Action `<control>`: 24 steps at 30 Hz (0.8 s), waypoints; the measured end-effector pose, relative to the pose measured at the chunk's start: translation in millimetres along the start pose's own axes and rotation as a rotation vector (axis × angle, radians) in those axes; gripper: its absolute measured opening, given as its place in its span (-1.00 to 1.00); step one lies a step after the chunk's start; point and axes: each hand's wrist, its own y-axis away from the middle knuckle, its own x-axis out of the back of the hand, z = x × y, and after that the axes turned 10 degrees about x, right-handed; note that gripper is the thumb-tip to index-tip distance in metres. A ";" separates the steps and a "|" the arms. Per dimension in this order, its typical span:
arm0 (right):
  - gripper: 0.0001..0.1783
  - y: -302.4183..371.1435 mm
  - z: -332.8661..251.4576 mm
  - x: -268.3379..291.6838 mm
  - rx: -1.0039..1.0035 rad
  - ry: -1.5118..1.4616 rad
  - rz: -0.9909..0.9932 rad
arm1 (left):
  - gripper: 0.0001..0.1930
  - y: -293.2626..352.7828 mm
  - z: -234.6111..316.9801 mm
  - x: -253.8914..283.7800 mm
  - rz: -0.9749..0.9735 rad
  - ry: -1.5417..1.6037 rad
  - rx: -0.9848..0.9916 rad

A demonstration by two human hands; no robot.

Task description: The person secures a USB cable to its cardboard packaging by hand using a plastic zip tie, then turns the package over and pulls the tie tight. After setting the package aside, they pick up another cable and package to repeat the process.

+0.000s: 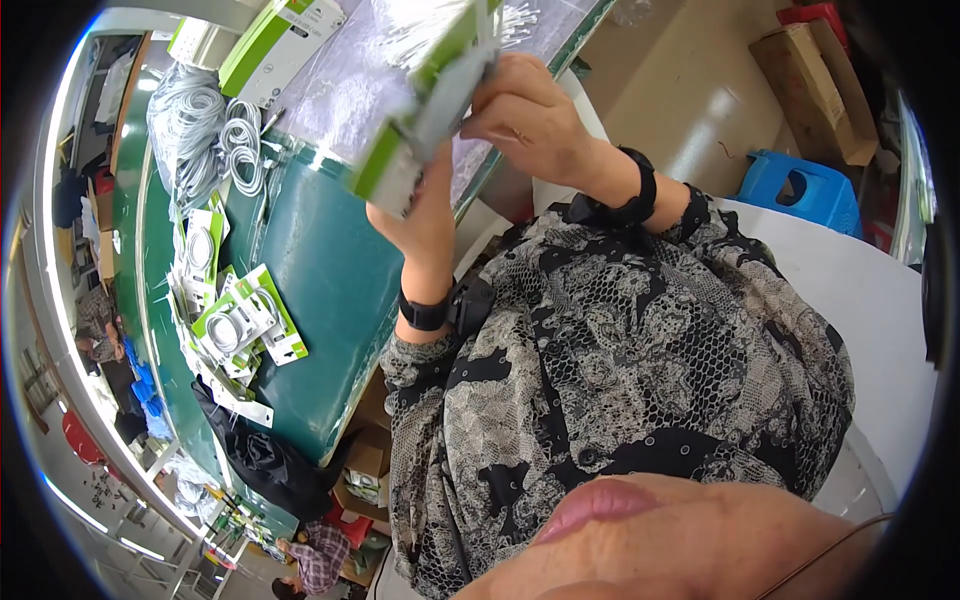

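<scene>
A green, white and grey cable package [432,112] is raised over the near edge of the green table [325,215], blurred by motion. My left hand [425,215] grips its lower end, with the fingers partly hidden behind it. At the package's upper right side, my right hand [530,115] has bent fingers closed against it. To the left lies a loose pile of carded cables [240,320], green and white with coiled grey cable on them. Further back sit bundled grey cables [190,120] in clear plastic and a loose coil [243,148] beside them.
A green-and-white box [280,50] stands at the back of the table, near clear plastic sheeting with white ties [420,25]. A black bag [260,455] hangs at the table's left end. On the right are a blue stool [800,190] and an open cardboard carton [815,90]. Other people work far left.
</scene>
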 end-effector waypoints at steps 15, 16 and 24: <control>-0.82 -14.2 -0.3 13.9 0.164 0.115 0.049 | -0.70 -32.3 59.0 14.6 -0.245 -0.348 -0.662; -0.81 -15.0 0.0 18.1 0.203 0.119 0.010 | -0.70 -32.9 60.6 15.1 -0.253 -0.350 -0.661; -0.79 -16.2 -2.7 22.9 0.217 0.118 0.002 | -0.69 -33.4 62.5 10.1 -0.275 -0.317 -0.698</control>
